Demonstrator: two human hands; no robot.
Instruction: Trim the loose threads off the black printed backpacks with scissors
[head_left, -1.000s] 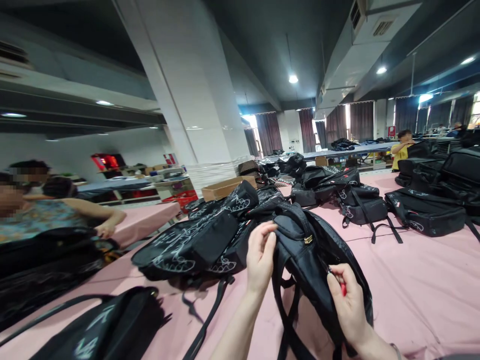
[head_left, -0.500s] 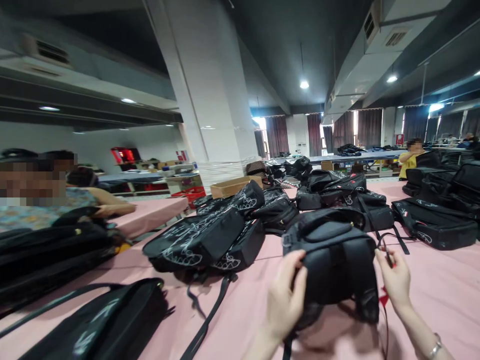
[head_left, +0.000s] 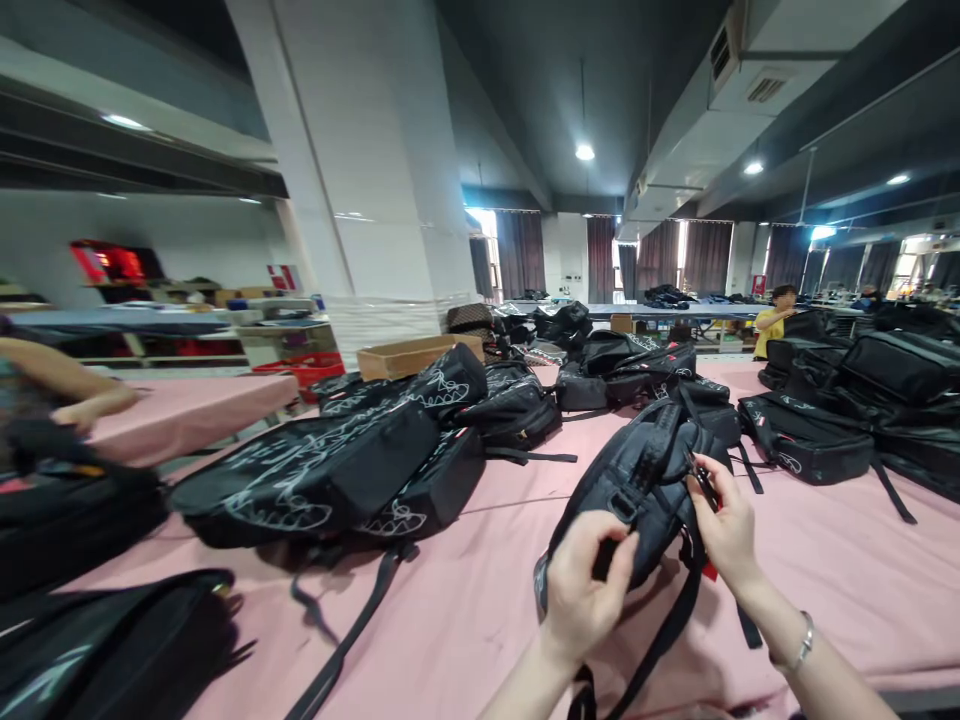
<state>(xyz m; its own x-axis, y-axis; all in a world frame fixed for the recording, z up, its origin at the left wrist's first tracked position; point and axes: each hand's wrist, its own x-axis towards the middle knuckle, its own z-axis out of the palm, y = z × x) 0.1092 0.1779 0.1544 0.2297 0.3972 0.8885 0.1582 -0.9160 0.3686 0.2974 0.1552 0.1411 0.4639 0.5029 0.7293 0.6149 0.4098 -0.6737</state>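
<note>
A black backpack (head_left: 660,470) is tilted on the pink table, with its padded straps and a buckle towards me. My left hand (head_left: 589,580) is closed on its near left part, thumb and fingers pinching the fabric or strap by the buckle. My right hand (head_left: 726,525) is at the bag's right side, its fingers wrapped round a small dark pointed tool that looks like thread snips (head_left: 703,484). Below that hand shows a bit of red (head_left: 709,571), whose kind I cannot make out. A loose black strap (head_left: 667,640) trails from the bag onto the cloth.
Black backpacks with white line drawings (head_left: 300,470) are piled on the left of the pink-covered table (head_left: 480,600). More bags (head_left: 810,435) lie at right. A cardboard box (head_left: 409,355) stands behind, before a white pillar (head_left: 375,180). A co-worker's arm (head_left: 75,380) shows at far left.
The backpack has turned and tipped, so its straps now face me. My right hand has moved left, closer to my left hand. The view has swung right.
</note>
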